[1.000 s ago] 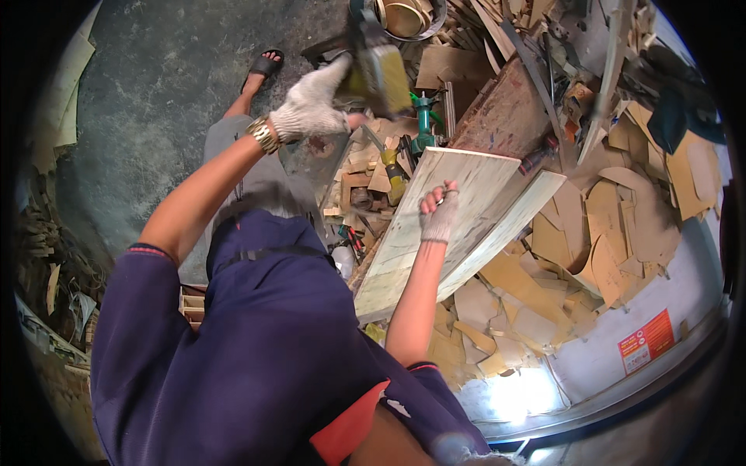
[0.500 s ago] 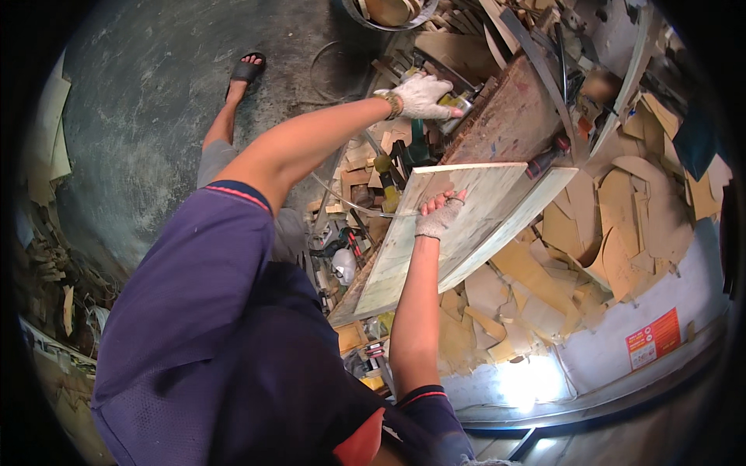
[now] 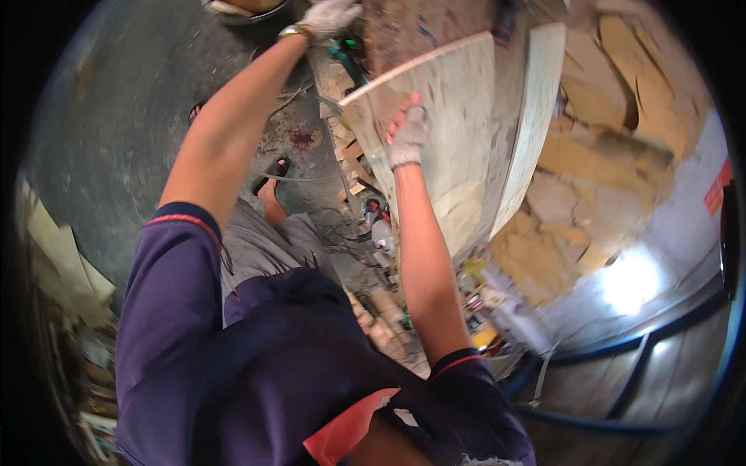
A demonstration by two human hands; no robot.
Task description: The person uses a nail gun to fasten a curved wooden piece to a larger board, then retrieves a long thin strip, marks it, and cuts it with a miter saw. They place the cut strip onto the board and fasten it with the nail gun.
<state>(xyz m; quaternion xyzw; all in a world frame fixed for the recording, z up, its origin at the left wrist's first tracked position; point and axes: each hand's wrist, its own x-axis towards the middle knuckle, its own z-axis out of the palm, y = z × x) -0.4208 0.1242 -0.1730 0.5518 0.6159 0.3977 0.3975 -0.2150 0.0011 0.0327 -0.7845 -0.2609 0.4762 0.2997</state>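
A person's gloved right hand grips the near edge of a pale wooden board, steadying it as it tilts, while the gloved left hand reaches beyond the board's top corner, its grip impossible to make out.

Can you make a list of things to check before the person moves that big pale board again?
1. Right hand on the board: ok, the gloved hand rests on its face near the left edge.
2. Left hand free to help: cannot tell, it reaches up near the top edge of the picture and what it touches is unclear.
3. Gloves on both hands: ok.
4. Board steady: cannot tell, it stands tilted against the wood scraps.
5. Feet clear: not ok, a sandalled foot stands beside cables and small offcuts.
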